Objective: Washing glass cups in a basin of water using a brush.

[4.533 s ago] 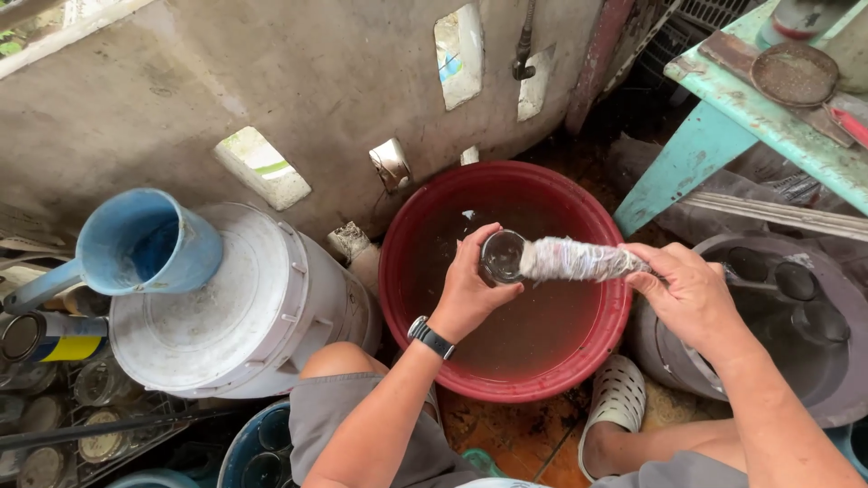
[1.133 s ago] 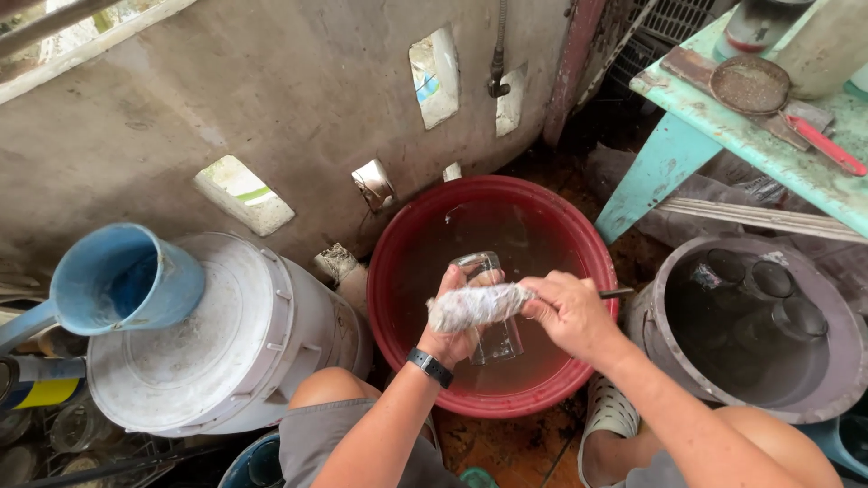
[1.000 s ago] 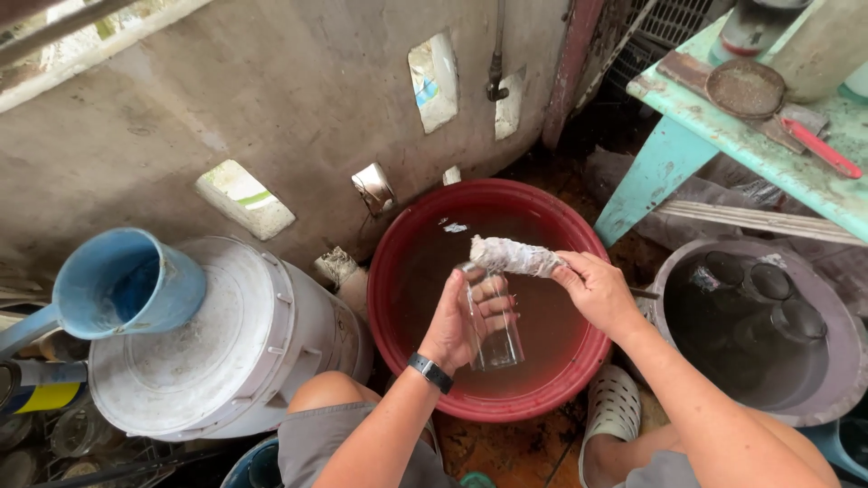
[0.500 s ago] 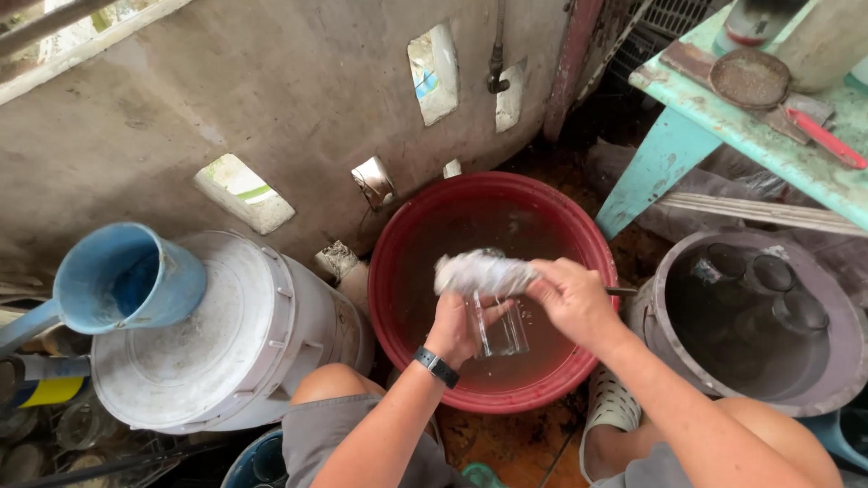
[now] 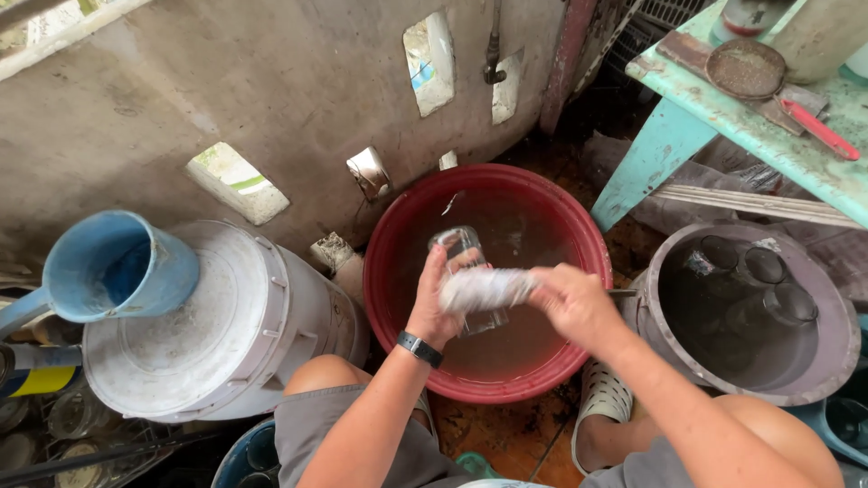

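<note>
A white lidded bucket carries a blue plastic jug at the left. Beside it, the red basin holds murky water, and a grey tub at the right holds submerged glasses. Over the red basin, the left hand grasps a clear drinking glass, tilted with its mouth away from the person. The right hand is clenched on a rolled pale scrubbing cloth pressed across the glass's side. Judging from this, wet glass is slippery: a hard push from the cloth could twist it out of the left fingers, dropping it into the basin, where it might chip or crack.
</note>
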